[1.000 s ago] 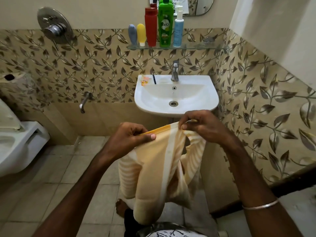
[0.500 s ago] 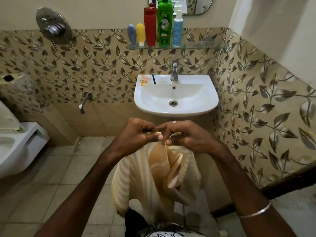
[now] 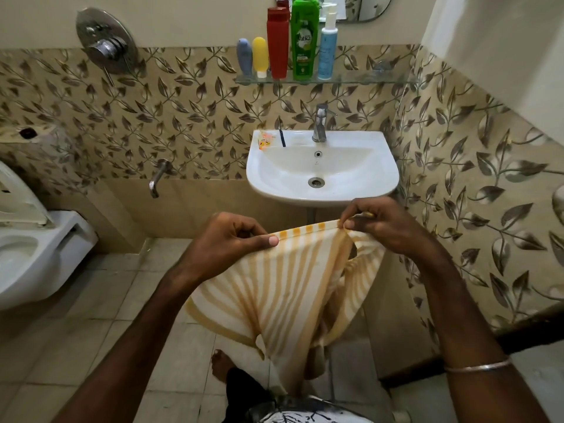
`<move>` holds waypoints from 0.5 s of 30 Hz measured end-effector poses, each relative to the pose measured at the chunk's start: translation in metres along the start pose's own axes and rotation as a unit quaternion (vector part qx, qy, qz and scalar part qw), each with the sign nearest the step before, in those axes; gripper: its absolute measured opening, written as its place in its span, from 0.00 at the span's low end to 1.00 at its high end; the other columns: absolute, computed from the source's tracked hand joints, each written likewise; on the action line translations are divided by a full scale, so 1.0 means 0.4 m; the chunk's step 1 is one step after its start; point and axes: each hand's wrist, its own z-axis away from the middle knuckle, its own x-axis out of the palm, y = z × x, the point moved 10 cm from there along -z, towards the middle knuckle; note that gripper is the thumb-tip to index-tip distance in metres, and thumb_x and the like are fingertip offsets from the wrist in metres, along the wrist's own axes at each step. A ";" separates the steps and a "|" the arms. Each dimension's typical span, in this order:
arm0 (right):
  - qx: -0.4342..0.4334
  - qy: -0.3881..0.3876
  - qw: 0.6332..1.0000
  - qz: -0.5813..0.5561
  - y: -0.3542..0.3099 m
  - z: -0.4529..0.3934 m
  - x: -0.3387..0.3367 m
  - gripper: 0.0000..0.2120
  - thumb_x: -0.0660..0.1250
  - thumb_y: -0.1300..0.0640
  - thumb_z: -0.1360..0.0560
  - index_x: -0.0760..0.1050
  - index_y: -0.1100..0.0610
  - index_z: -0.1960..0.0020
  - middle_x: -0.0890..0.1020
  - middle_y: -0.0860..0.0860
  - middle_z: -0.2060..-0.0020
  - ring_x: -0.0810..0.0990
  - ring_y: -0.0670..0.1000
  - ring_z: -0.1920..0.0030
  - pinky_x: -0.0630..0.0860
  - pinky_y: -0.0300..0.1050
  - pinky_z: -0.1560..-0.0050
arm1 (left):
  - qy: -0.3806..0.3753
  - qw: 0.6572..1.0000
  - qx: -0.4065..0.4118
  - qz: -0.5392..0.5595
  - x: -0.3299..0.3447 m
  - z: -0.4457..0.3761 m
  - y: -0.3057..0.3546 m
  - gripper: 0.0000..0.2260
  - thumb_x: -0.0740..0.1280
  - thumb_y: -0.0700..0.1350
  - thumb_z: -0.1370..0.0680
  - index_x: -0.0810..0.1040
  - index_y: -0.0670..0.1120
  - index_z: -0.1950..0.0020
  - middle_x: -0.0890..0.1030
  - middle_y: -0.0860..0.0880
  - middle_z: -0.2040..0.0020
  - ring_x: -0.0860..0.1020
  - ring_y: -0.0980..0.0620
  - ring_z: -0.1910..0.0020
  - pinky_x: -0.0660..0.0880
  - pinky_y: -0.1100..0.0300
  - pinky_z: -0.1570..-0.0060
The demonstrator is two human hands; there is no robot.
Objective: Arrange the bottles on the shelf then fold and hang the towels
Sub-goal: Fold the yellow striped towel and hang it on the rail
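A yellow-and-white striped towel (image 3: pixel 283 288) hangs in front of me below the sink. My left hand (image 3: pixel 225 239) pinches its top edge on the left, and my right hand (image 3: pixel 378 222) pinches the same edge on the right, so the edge is stretched between them. The rest of the towel droops in loose folds toward the floor. Several bottles stand upright in a row on the glass shelf (image 3: pixel 366 78) above the sink: a grey tube (image 3: pixel 244 56), a yellow tube (image 3: pixel 260 56), a red bottle (image 3: pixel 277 45), a green bottle (image 3: pixel 303 41) and a white-and-blue pump bottle (image 3: pixel 327 45).
A white sink (image 3: pixel 323 175) with a tap (image 3: pixel 319 123) is straight ahead. A toilet (image 3: pixel 33 254) sits at the left. A shower valve (image 3: pixel 105 45) and a low spout (image 3: pixel 157 181) are on the tiled wall. The right wall stands close. My bare foot (image 3: pixel 221 363) rests on the floor tiles.
My hands came together at the towel's top edge, then moved apart again. The edge is now stretched wider between them, with the striped side facing me.
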 end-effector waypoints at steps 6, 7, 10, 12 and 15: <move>-0.036 -0.079 0.993 -0.078 -0.055 0.017 0.084 0.09 0.71 0.70 0.25 0.83 0.57 0.54 0.84 0.52 0.41 0.80 0.48 0.36 0.77 0.46 0.37 | 0.001 1.000 0.027 0.006 0.024 -0.025 0.045 0.03 0.76 0.49 0.28 0.86 0.52 0.59 0.85 0.56 0.65 0.82 0.59 0.66 0.76 0.64 0.66; -0.047 -0.100 0.991 -0.079 -0.072 0.018 0.111 0.08 0.71 0.70 0.26 0.83 0.58 0.54 0.82 0.52 0.37 0.78 0.47 0.33 0.76 0.45 0.35 | -0.013 0.999 0.039 0.001 0.040 -0.029 0.058 0.03 0.76 0.49 0.28 0.86 0.51 0.60 0.85 0.56 0.66 0.82 0.59 0.67 0.75 0.64 0.67; -0.063 -0.135 0.987 -0.065 -0.098 0.009 0.176 0.05 0.72 0.66 0.26 0.83 0.59 0.53 0.82 0.53 0.37 0.79 0.47 0.34 0.76 0.46 0.35 | -0.038 0.997 0.066 -0.015 0.078 -0.036 0.084 0.05 0.77 0.50 0.28 0.86 0.50 0.60 0.84 0.53 0.66 0.81 0.54 0.69 0.76 0.56 0.69; -0.066 -0.134 0.986 -0.069 -0.099 0.003 0.188 0.03 0.72 0.64 0.26 0.83 0.60 0.52 0.85 0.55 0.45 0.83 0.49 0.42 0.77 0.48 0.41 | -0.039 0.997 0.068 -0.001 0.075 -0.035 0.086 0.03 0.77 0.47 0.28 0.85 0.52 0.61 0.84 0.57 0.68 0.81 0.58 0.69 0.75 0.61 0.70; -0.047 -0.132 0.988 -0.065 -0.088 0.002 0.184 0.03 0.72 0.65 0.25 0.84 0.60 0.52 0.86 0.54 0.55 0.83 0.49 0.52 0.78 0.45 0.48 | -0.054 0.997 0.056 0.014 0.075 -0.022 0.080 0.01 0.77 0.45 0.28 0.86 0.49 0.59 0.85 0.57 0.65 0.82 0.61 0.67 0.74 0.69 0.67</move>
